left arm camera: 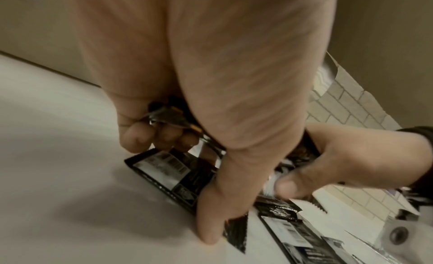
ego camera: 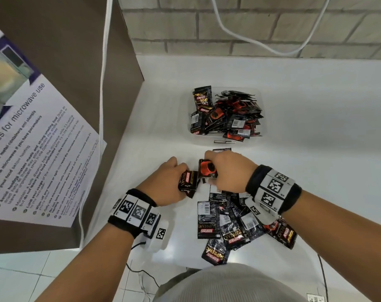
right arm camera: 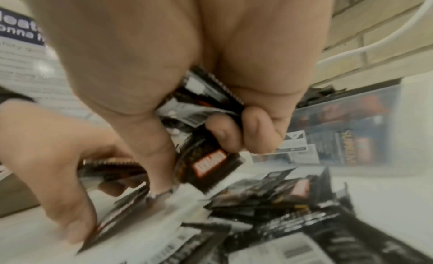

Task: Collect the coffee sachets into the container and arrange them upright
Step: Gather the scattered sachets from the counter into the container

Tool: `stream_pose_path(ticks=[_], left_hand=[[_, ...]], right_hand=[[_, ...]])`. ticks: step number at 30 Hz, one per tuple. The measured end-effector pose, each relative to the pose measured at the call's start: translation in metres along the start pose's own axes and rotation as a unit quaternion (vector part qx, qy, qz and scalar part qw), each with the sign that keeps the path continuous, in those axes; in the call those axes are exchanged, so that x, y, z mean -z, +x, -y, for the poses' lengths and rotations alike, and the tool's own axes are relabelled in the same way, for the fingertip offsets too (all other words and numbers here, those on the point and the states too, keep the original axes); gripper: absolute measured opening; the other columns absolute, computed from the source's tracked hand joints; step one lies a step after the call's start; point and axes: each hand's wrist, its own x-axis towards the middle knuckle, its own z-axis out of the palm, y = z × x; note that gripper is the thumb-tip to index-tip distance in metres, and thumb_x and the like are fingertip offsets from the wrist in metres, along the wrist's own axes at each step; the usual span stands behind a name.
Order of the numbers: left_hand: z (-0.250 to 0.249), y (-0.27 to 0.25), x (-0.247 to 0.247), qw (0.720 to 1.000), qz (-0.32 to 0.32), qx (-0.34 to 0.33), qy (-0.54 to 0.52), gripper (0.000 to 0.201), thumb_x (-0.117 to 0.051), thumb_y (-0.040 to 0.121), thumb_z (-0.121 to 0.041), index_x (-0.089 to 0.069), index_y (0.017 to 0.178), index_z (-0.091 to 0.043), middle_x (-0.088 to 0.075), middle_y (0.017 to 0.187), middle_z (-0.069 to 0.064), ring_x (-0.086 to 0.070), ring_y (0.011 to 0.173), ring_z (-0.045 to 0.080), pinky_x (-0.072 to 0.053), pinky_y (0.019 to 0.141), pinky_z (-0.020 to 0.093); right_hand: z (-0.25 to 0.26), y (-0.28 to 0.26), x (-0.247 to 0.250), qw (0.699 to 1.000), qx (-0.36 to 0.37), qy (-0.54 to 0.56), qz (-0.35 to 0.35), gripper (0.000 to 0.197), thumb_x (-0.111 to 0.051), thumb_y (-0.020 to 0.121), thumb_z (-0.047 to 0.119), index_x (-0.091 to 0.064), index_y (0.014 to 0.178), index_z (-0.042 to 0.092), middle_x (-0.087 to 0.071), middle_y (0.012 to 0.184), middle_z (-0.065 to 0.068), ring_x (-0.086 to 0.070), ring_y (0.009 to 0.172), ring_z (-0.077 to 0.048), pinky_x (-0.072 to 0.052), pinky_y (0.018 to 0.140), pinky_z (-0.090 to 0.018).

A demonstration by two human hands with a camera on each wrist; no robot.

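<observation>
A clear plastic container (ego camera: 264, 127) at the back of the white counter holds many black-and-red coffee sachets (ego camera: 228, 114), some upright and some leaning. Several more loose sachets (ego camera: 224, 223) lie in a heap near the front edge. My left hand (ego camera: 167, 182) grips a bunch of sachets (ego camera: 188, 182), fingers curled round them (left arm camera: 164, 118) and thumb down on the counter. My right hand (ego camera: 226, 171) grips another bunch of sachets (ego camera: 208, 168), held close beside the left hand's (right arm camera: 206, 105). Both hands sit between the heap and the container.
A brown cabinet side (ego camera: 76, 62) with a printed microwave notice (ego camera: 32, 149) stands at the left. White cables (ego camera: 102, 105) hang along it and across the brick wall (ego camera: 250, 25). A small white tagged device (ego camera: 161, 234) lies near the front left edge.
</observation>
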Motion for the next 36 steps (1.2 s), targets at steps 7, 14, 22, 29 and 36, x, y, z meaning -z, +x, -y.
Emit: stream_pose_path(ticks=[7, 14, 22, 29, 36], left_hand=[[0.006, -0.005, 0.002, 0.998, -0.002, 0.049, -0.038, 0.050, -0.084, 0.074, -0.027, -0.043, 0.101, -0.018, -0.025, 0.110, -0.005, -0.046, 0.097, 0.013, -0.046, 0.084, 0.024], [-0.027, -0.028, 0.010, 0.985, 0.046, -0.161, -0.052, 0.046, -0.076, 0.078, -0.008, -0.058, 0.118, -0.023, -0.055, 0.116, -0.009, -0.047, 0.109, 0.010, -0.046, 0.094, 0.029], [-0.051, -0.038, -0.031, 0.964, 0.101, -0.246, 0.022, 0.066, -0.070, 0.080, -0.002, -0.054, 0.136, -0.033, -0.054, 0.138, -0.018, -0.035, 0.132, 0.011, -0.041, 0.104, 0.040], [-0.042, -0.037, -0.040, 0.975, 0.013, -0.217, 0.041, 0.050, -0.071, 0.078, -0.003, -0.055, 0.120, -0.024, -0.052, 0.123, -0.011, -0.035, 0.122, 0.015, -0.042, 0.099, 0.036], [-0.030, -0.039, -0.036, 0.985, 0.013, -0.158, 0.068, 0.045, -0.070, 0.085, -0.018, -0.048, 0.124, -0.021, -0.050, 0.117, -0.007, -0.040, 0.107, 0.012, -0.039, 0.095, 0.034]], right_hand=[[-0.022, -0.043, 0.036, 0.987, -0.033, 0.141, -0.062, 0.057, -0.079, 0.079, 0.053, -0.042, 0.111, 0.026, -0.059, 0.087, 0.012, -0.056, 0.072, -0.004, -0.042, 0.059, -0.024], [-0.035, -0.048, 0.017, 0.997, -0.004, 0.082, 0.009, 0.018, -0.054, 0.092, 0.006, -0.056, 0.102, 0.020, -0.061, 0.094, 0.002, -0.058, 0.084, -0.018, -0.045, 0.071, -0.026], [-0.008, -0.034, -0.004, 0.989, 0.082, -0.032, 0.122, 0.070, -0.061, 0.079, 0.010, -0.042, 0.141, 0.037, -0.069, 0.111, 0.000, -0.064, 0.095, -0.022, -0.056, 0.081, -0.038], [-0.007, -0.029, -0.010, 0.990, 0.074, -0.080, 0.084, 0.046, -0.065, 0.082, 0.021, -0.049, 0.124, 0.032, -0.057, 0.105, 0.002, -0.059, 0.084, -0.021, -0.044, 0.063, -0.030], [-0.004, -0.030, -0.011, 0.990, 0.074, -0.118, 0.039, 0.044, -0.073, 0.076, 0.026, -0.053, 0.115, 0.020, -0.039, 0.117, 0.002, -0.052, 0.069, -0.019, -0.042, 0.055, -0.030]])
